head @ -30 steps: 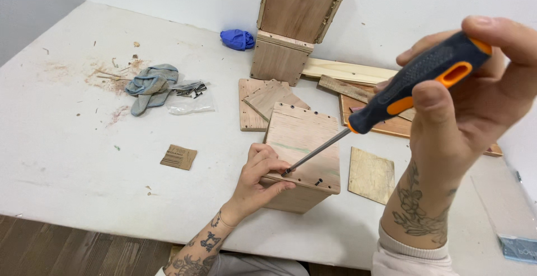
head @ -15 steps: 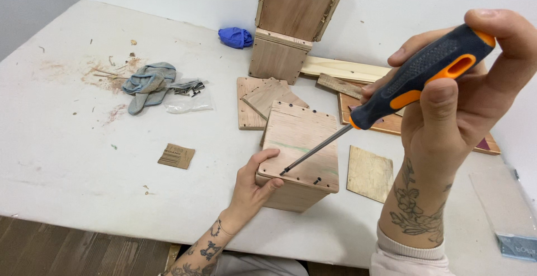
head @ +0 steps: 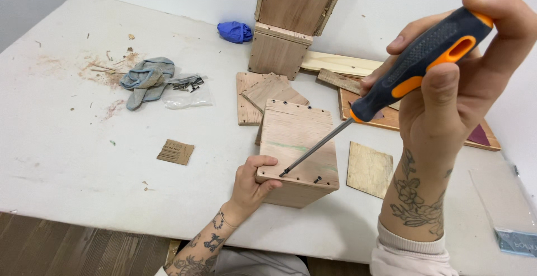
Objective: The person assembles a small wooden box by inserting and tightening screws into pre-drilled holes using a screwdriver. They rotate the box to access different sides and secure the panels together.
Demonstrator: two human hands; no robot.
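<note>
screwdriver tip set on a small plywood box at the near edge of the white table

the wooden box (head: 299, 153) is a pale, squarish plywood cube with a faint green smear across its top and small dark screw holes along the far and near edges (one screw near the front right stands slightly proud). the left hand (head: 253, 182) cups its near left corner, thumb on top, fingers wrapped down the side. the right hand (head: 456, 80) is closed around the black-and-orange handle of the screwdriver (head: 391, 88), whose thin shaft slants down so the tip meets the box top near the front edge. loose plywood panels (head: 263, 94) lie just behind on the table (head: 84, 158).
</note>
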